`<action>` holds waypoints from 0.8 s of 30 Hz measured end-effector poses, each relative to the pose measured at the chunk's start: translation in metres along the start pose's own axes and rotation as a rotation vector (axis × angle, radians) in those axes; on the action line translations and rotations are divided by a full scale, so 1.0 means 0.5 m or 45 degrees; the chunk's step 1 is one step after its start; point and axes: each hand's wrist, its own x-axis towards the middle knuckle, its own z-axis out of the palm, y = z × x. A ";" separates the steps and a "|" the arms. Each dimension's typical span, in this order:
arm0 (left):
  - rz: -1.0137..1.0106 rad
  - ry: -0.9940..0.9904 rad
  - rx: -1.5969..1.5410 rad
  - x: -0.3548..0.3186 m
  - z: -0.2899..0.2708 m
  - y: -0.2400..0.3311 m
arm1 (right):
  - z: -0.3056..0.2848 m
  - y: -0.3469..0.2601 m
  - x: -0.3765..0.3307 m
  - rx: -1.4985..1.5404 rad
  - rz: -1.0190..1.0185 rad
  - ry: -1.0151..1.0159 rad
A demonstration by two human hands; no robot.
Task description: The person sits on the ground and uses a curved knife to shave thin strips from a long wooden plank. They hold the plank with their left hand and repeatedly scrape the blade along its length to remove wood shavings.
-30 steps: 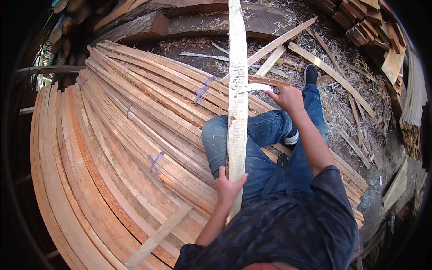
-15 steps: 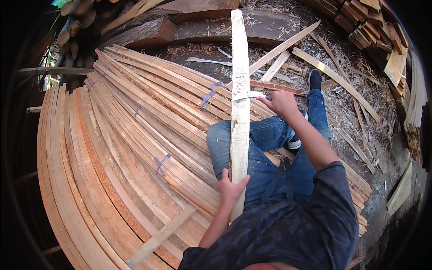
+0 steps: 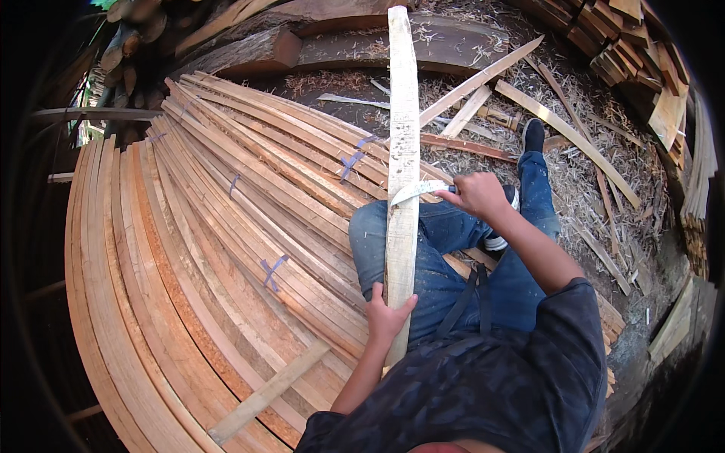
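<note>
A long pale plank [image 3: 403, 121] with dark specks on its upper half lies lengthwise across my thigh, its far end pointing away from me. Near its close end, my left hand [image 3: 387, 313] grips it with the thumb on one edge and the fingers on the other. My right hand [image 3: 479, 195] is closed round the dark handle of a knife [image 3: 420, 189]. The curved blade lies over the plank's face just beyond my knee, its tip reaching the left edge. Most of the handle is hidden in my fist.
Long sawn boards [image 3: 219, 249], some tied with purple strips, spread under and left of me. A short batten [image 3: 269, 392] crosses them. Loose strips [image 3: 570, 143] and wood shavings [image 3: 604, 204] cover the ground at right. Stacked timber [image 3: 634, 45] stands far right, a heavy beam [image 3: 362, 51] behind.
My right hand has drawn the knife toward me along the plank, and more of the blade shows, tilted differently. My left hand keeps its hold.
</note>
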 end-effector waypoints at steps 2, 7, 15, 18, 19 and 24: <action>-0.020 -0.011 -0.010 0.001 0.007 -0.023 | 0.023 -0.055 -0.050 -0.014 -0.289 -0.017; -0.043 -0.019 0.022 0.012 0.005 0.015 | 0.039 0.032 0.022 -0.125 -0.107 0.126; 0.013 0.011 -0.036 0.003 0.004 -0.029 | 0.031 -0.003 -0.008 -0.081 -0.107 0.046; 0.038 0.009 -0.027 0.003 0.018 -0.006 | 0.006 0.190 0.073 -0.124 0.758 0.428; 0.054 0.019 -0.039 -0.003 0.010 -0.015 | -0.008 0.181 0.073 -0.116 0.654 0.298; 0.029 0.029 0.023 0.000 0.003 -0.024 | -0.016 0.035 -0.017 0.109 0.114 0.097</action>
